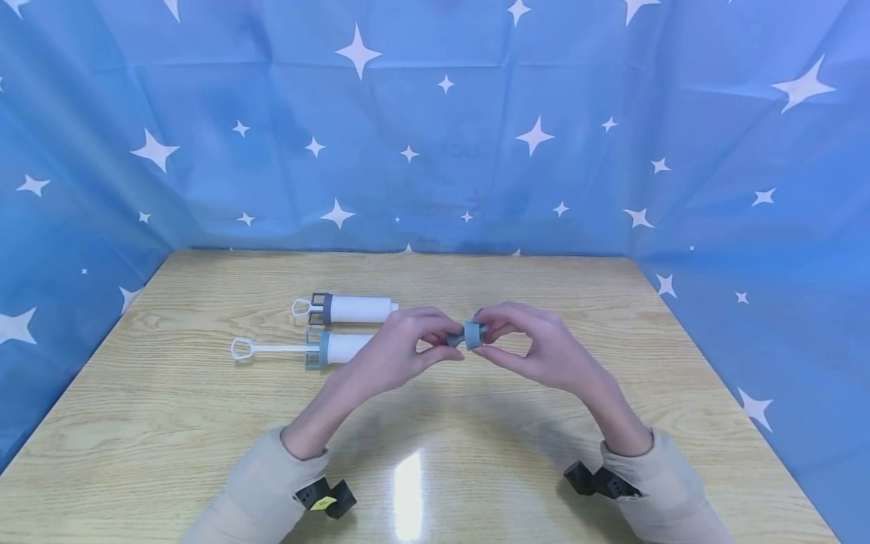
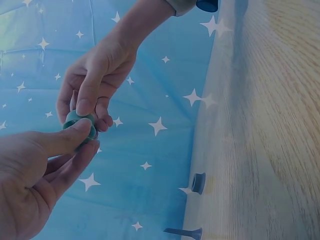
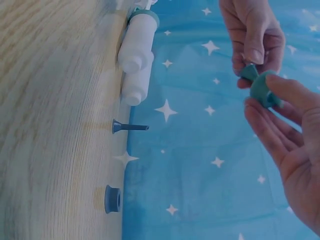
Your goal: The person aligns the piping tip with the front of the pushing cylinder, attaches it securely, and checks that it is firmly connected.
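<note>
My left hand [image 1: 404, 340] and right hand [image 1: 550, 347] meet above the table. The left fingers pinch a teal flared nozzle [image 3: 248, 73] by its wide end. Between thumb and fingers my right hand grips a teal ring collar [image 1: 473, 335]. Nozzle and collar are lined up, and a narrow tip shows on the collar's right side; how deep the nozzle sits is partly hidden by fingers. In the right wrist view, a blue-grey nozzle [image 3: 129, 126] stands on its flared end near a blue-grey ring collar [image 3: 112, 199].
Two white syringe-like tubes lie left on the wooden table [image 1: 170, 423]: one with a grey collar [image 1: 360, 309], plunger pushed in, the other with a teal collar [image 1: 345, 348], plunger drawn out. A blue star-patterned curtain [image 1: 435, 181] hangs behind.
</note>
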A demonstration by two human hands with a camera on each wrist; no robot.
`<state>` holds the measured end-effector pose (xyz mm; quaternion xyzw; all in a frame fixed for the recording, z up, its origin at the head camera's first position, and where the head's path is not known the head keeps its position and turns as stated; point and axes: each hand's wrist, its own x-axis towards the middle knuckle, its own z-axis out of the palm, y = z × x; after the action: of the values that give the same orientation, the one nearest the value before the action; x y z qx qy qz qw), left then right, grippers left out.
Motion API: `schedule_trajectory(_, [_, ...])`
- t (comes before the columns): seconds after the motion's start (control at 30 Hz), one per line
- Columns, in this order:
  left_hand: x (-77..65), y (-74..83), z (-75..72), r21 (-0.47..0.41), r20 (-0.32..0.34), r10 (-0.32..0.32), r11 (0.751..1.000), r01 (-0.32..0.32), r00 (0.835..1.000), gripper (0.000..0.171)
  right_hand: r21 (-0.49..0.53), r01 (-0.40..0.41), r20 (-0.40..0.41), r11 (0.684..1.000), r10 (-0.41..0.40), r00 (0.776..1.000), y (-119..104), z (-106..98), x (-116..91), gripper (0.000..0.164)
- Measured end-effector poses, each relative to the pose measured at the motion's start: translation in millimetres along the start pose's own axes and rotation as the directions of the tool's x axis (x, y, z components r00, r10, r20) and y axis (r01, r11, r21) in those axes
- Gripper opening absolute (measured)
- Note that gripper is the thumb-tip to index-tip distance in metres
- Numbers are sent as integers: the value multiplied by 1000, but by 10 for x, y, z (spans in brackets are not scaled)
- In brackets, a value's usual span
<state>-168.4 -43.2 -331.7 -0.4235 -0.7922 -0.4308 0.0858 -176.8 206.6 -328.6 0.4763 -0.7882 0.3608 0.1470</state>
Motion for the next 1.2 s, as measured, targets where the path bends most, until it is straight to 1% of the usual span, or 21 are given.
schedule_trajectory(0.23, [3,17,-11,-31,12,13,999,-12,1000,24,11,-1,-7,1000,1,1000,-1,5,-4,45])
schedule_trajectory(0.43, [-8,20,-17,-58,1,-1,998,1,1000,21,29,-9,-15,1000,10,1000,-23,10,4,44])
schedule_trajectory(0.63, [-5,25,3,-140,-20,-34,990,31,999,19,54,21,-43,998,-19,999,-22,29,6,42])
schedule_trajectory(0.8, [-7,25,13,-201,-70,-57,979,42,996,17,68,32,-63,997,-28,998,-43,43,9,37])
schedule_trajectory(0.9, [-6,22,20,-203,-105,-55,979,32,993,15,78,39,-74,996,-33,997,-64,50,15,31])
schedule_trajectory(1.13, [1,32,35,-191,-164,-50,981,18,985,11,71,142,-114,987,-133,984,-83,83,52,29])
schedule_trajectory(1.2, [2,40,37,-185,-176,-56,982,23,983,10,78,155,-116,985,-146,982,-90,94,60,30])
